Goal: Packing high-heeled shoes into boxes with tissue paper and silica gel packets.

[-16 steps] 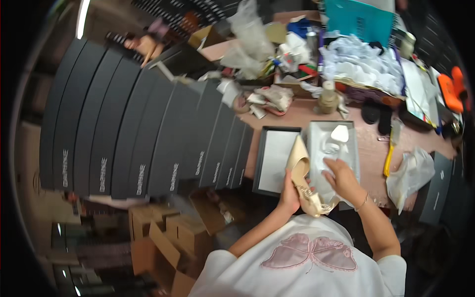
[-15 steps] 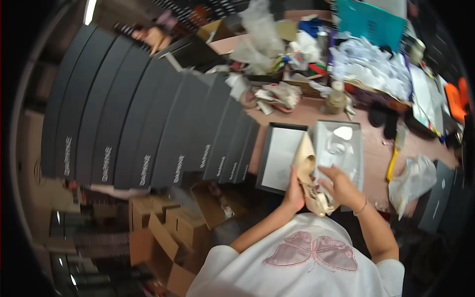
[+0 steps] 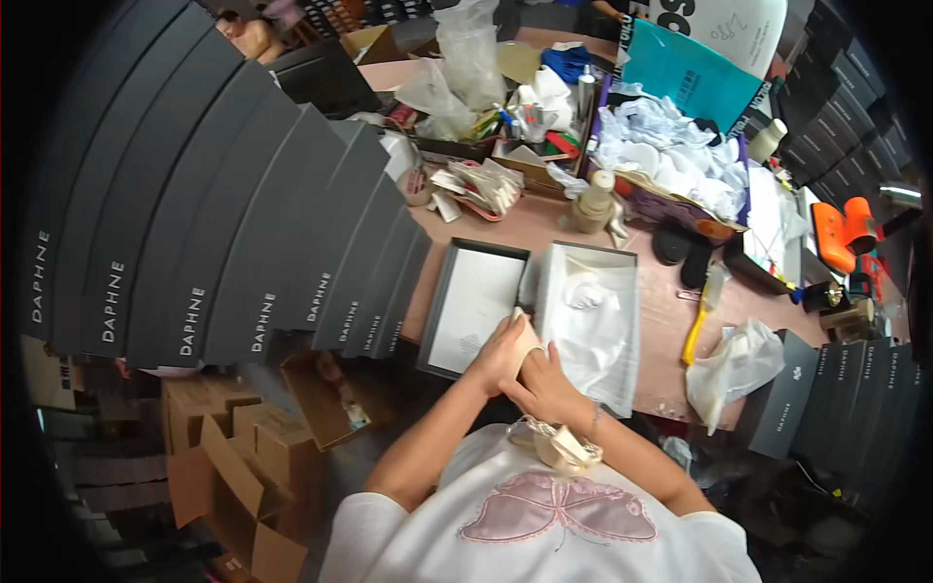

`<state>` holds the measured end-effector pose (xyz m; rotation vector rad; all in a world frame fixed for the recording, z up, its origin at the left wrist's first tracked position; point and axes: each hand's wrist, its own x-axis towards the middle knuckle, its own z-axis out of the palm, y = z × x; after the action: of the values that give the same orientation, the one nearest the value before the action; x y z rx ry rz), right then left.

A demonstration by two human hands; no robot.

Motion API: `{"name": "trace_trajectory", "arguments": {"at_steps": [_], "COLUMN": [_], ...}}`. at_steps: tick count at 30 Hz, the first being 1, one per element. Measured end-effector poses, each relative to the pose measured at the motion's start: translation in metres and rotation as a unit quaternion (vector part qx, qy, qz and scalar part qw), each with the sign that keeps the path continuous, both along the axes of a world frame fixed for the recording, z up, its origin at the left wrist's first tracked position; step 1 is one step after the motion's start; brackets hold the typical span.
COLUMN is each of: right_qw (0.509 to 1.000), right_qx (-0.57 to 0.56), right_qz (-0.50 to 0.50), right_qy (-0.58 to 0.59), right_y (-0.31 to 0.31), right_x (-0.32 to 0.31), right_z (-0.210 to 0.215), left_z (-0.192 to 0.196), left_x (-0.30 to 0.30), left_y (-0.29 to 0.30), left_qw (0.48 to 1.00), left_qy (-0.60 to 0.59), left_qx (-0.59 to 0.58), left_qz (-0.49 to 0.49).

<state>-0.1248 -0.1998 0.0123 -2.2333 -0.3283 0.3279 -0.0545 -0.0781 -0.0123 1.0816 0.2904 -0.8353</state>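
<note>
A cream high-heeled shoe (image 3: 559, 448) is held close in front of my white shirt, toe pointing away, its back part and thin strap nearest my body. My left hand (image 3: 496, 361) wraps round the front of the shoe from the left. My right hand (image 3: 547, 387) is closed over the middle of it from the right, and where its fingertips end is hidden. Just beyond the hands, a grey shoebox (image 3: 634, 321) lined with white tissue paper (image 3: 593, 330) lies on the table. Left of it rests a dark-rimmed box lid (image 3: 476, 301), white inside.
Tall stacks of dark shoeboxes (image 3: 224, 214) rise on the left, with open cartons (image 3: 224, 486) below. Behind stand a bottle (image 3: 595, 204) and a box of crumpled white paper (image 3: 671, 146). A yellow-handled brush (image 3: 697, 328) and a plastic bag (image 3: 737, 369) lie right.
The shoe has come down nearer my body. My right hand, earlier with fingers extended beside it, is now closed over it; my left hand has shifted toward the toe. The view has swung right.
</note>
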Motion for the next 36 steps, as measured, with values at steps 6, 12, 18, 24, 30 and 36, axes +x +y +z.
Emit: {"name": "trace_trajectory", "arguments": {"at_steps": [6, 12, 18, 24, 30, 36], "right_qw": [0.995, 0.967, 0.997, 0.961, 0.949, 0.953], "right_qx": [0.095, 0.213, 0.055, 0.273, -0.062, -0.138], "right_qz": [-0.029, -0.018, -0.049, -0.033, -0.251, -0.245], "right_qy": [-0.023, -0.141, 0.025, -0.04, -0.181, -0.111], "right_y": [0.022, 0.01, 0.01, -0.003, -0.114, -0.147], "right_x": [0.011, -0.019, 0.008, -0.017, 0.084, 0.135], "right_z": [-0.024, -0.011, -0.028, -0.001, -0.02, -0.126], "left_z": [-0.012, 0.011, -0.018, -0.017, -0.007, 0.013], "left_x": [0.015, 0.033, 0.02, 0.031, 0.004, -0.052], "left_y": [0.011, 0.005, -0.007, 0.008, 0.016, 0.012], "left_qw": [0.99, 0.988, 0.994, 0.991, 0.983, 0.99], "left_qy": [-0.056, -0.075, -0.018, -0.035, 0.055, 0.074], "left_qx": [0.128, 0.07, 0.065, 0.034, -0.169, -0.103], "left_qz": [-0.01, -0.115, -0.083, -0.127, -0.046, 0.057]}}
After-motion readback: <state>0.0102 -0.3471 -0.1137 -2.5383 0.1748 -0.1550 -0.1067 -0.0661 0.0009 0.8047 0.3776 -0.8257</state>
